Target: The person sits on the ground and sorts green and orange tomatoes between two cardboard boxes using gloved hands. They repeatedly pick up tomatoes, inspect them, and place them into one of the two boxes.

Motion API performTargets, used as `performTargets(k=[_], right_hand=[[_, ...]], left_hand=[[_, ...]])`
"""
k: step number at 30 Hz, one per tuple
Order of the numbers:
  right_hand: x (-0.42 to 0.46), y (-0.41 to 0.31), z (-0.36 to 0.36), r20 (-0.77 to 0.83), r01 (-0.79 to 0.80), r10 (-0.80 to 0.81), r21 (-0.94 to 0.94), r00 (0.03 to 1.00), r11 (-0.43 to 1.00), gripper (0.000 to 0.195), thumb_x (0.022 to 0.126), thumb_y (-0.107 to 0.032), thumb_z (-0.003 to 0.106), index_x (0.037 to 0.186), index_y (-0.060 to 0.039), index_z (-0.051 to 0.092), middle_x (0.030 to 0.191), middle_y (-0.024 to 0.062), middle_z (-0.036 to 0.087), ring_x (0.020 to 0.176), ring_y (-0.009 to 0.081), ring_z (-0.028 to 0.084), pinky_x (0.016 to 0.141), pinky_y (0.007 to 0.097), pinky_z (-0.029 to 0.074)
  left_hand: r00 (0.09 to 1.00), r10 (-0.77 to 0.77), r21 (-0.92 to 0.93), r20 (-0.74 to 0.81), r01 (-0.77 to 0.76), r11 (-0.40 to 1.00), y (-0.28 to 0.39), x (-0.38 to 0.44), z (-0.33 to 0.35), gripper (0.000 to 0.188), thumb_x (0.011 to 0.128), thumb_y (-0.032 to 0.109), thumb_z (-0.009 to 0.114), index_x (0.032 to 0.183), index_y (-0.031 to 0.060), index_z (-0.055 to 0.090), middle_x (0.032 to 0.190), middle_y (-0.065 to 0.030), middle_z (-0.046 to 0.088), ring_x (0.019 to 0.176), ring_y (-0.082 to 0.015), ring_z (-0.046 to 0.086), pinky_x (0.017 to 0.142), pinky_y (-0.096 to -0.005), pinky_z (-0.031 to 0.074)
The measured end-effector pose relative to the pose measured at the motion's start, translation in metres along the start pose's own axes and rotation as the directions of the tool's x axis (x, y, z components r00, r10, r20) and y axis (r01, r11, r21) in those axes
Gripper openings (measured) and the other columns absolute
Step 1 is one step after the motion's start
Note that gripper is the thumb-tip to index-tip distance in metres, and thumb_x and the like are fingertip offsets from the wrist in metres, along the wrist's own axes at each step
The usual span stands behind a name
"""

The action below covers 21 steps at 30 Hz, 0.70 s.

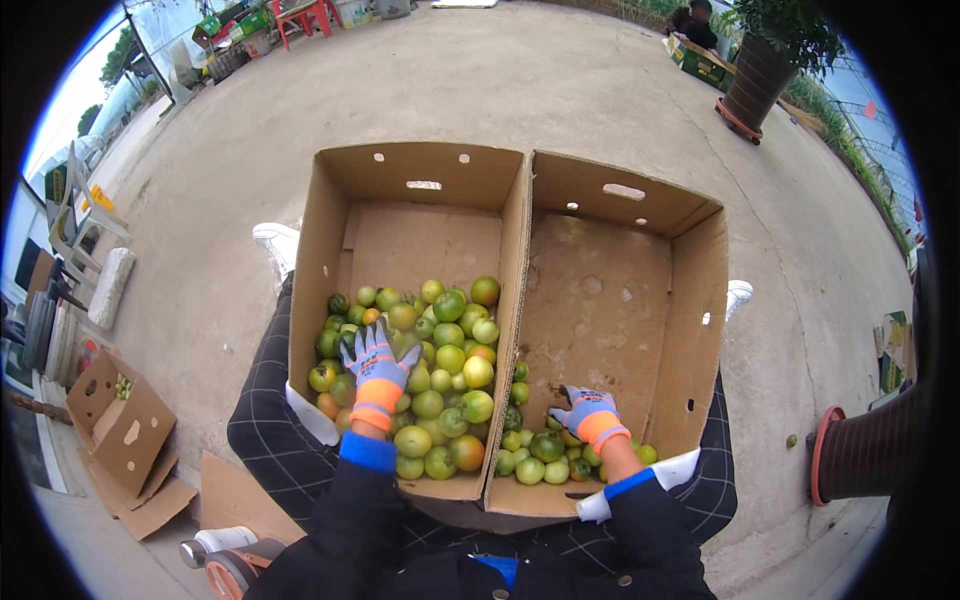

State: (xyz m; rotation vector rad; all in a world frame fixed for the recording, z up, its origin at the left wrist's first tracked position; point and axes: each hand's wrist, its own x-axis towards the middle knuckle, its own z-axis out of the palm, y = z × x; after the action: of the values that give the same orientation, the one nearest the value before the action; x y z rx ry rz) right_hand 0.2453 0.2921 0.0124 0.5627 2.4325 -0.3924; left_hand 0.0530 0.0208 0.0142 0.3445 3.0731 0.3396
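Two open cardboard boxes stand side by side across my lap. The left box (424, 169) holds many green tomatoes (427, 403), some turning orange, in its near part. My left hand (373, 360), in a grey and orange work glove, rests on these tomatoes with its fingers spread; its palm side is hidden. Fewer, mostly smaller green tomatoes (546, 445) lie at the near end of the right box (697, 255). Just over them is my right hand (589, 412), gloved alike, its fingers and thumb apart, with no tomato visible in its grasp.
At left, a smaller carton (127, 420) with some green fruit stands above flattened cardboard (244, 495). A white bottle (225, 538) lies nearby. Potted plants (757, 82) stand at right; a loose tomato (792, 441) is on the concrete floor. Far off, a person (697, 30) bends over a green carton (701, 64).
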Motion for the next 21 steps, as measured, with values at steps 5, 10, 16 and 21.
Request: performTargets(k=[5, 10, 16, 21], right_hand=[[0.007, -0.001, 0.030, 0.081, 0.065, -0.062, -0.025, 0.995, 0.998, 0.061, 0.085, -0.051, 0.051, 0.131, -0.0104, 0.050, 0.129, 0.0143, 0.055, 0.120, 0.0304, 0.052, 0.100, 0.0425, 0.039], [0.021, 0.004, 0.032, 0.051, 0.068, -0.069, 0.016, 0.996, 0.998, 0.050, 0.082, -0.041, 0.059, 0.121, -0.0109, 0.057, 0.126, 0.0159, 0.057, 0.113, 0.0330, 0.056, 0.095, 0.0411, 0.044], [0.024, 0.015, 0.012, -0.124, 0.036, 0.004, 0.321, 0.992, 0.946, 0.045, 0.079, -0.039, 0.063, 0.114, -0.0110, 0.062, 0.114, 0.0142, 0.064, 0.105, 0.0333, 0.060, 0.090, 0.0437, 0.047], [0.003, 0.015, -0.025, -0.194, 0.149, -0.303, 0.975, 0.933, -0.166, 0.028, 0.089, -0.018, 0.063, 0.113, -0.0024, 0.062, 0.104, 0.0041, 0.065, 0.092, 0.0137, 0.062, 0.079, 0.0277, 0.050]], left_hand=[[0.996, 0.087, 0.039, 0.018, -0.087, 0.995, 0.008, 0.004, 0.002, 0.070, 0.080, 0.056, 0.057, 0.139, 0.0196, 0.043, 0.145, -0.0082, 0.039, 0.136, -0.0300, 0.030, 0.111, -0.0542, 0.010], [0.981, 0.132, -0.033, -0.140, -0.138, 0.990, 0.010, 0.002, -0.009, 0.066, 0.081, 0.053, 0.058, 0.137, 0.0216, 0.044, 0.143, -0.0097, 0.041, 0.134, -0.0317, 0.033, 0.111, -0.0533, 0.014], [0.807, 0.323, -0.244, -0.494, -0.485, 0.839, 0.057, -0.026, -0.051, 0.064, 0.079, 0.027, 0.068, 0.135, 0.0063, 0.045, 0.135, -0.0142, 0.048, 0.129, -0.0332, 0.040, 0.109, -0.0489, 0.021], [0.677, 0.579, -0.318, -0.454, -0.730, 0.605, 0.116, -0.076, -0.072, 0.079, 0.067, 0.036, 0.073, 0.135, 0.0062, 0.045, 0.137, -0.0153, 0.044, 0.132, -0.0381, 0.034, 0.110, -0.0554, 0.016]])
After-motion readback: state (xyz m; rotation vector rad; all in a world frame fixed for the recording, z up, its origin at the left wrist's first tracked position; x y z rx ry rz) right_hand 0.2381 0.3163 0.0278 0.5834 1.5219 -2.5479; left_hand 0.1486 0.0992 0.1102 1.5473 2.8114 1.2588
